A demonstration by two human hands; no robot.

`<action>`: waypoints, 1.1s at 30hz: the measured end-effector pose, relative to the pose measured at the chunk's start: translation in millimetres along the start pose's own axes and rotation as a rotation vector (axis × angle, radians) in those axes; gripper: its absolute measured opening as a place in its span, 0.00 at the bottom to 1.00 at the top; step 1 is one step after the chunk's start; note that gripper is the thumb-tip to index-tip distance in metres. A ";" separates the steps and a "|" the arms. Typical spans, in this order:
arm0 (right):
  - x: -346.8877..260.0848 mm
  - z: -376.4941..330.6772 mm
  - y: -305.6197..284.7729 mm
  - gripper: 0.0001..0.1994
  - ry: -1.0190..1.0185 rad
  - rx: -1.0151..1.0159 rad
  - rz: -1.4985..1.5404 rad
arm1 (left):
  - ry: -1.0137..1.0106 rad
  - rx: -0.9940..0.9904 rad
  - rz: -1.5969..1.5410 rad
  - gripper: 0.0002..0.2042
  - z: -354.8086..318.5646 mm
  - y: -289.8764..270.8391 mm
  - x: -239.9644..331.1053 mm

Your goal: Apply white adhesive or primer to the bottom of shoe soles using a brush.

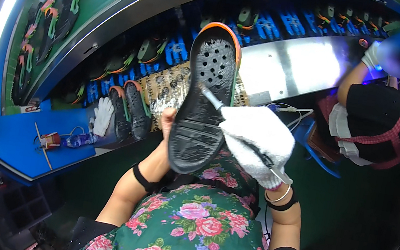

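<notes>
A black shoe sole (194,148) with an orange and green rim stands upright before my chest, its inner face toward me. The upper part has round holes, and the surface looks wet and glossy. My left hand (167,123) is bare and grips the sole by its left edge; most of the fingers are hidden behind it. My right hand (256,140), in a white knit glove, is closed around a slim brush (211,97). The brush tip touches the sole just below the holes.
On the left, a blue table (12,143) bears a bottle (79,140), a white glove (102,116) and a small red container (50,140). Two more soles (136,114) lean beside patterned sheeting (166,87). Beyond runs a line of blue holders (268,27). A co-worker (375,116) sits at right.
</notes>
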State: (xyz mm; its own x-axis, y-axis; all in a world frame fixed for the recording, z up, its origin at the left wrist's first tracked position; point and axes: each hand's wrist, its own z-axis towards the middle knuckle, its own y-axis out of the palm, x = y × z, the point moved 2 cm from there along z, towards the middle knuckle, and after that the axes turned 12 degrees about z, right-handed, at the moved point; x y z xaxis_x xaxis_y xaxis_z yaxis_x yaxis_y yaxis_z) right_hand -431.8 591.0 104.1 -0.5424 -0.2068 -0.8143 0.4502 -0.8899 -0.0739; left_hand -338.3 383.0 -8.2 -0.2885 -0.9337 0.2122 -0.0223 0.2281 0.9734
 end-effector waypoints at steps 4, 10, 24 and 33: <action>-1.7 8.2 -8.0 0.16 -0.035 -0.075 -0.082 | 0.040 0.345 0.154 0.43 25.6 28.4 -21.7; -11.0 19.6 1.9 0.14 -0.055 -0.079 -0.210 | -0.081 0.469 0.425 0.50 17.7 32.3 -33.6; -9.8 -6.2 26.1 0.18 -0.061 -0.176 -0.183 | -0.032 0.062 0.064 0.40 1.0 18.7 -32.3; -8.9 -10.1 26.8 0.15 0.051 -0.123 -0.059 | -0.022 0.371 0.415 0.54 23.0 31.5 -13.4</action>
State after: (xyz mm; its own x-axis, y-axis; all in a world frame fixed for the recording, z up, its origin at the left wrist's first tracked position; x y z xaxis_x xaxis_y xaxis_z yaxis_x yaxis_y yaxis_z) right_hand -407.7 573.2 103.5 -0.5356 -0.1317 -0.8341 0.5037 -0.8427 -0.1903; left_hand -357.2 409.1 17.6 -0.3648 -0.7394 0.5659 -0.2371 0.6615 0.7115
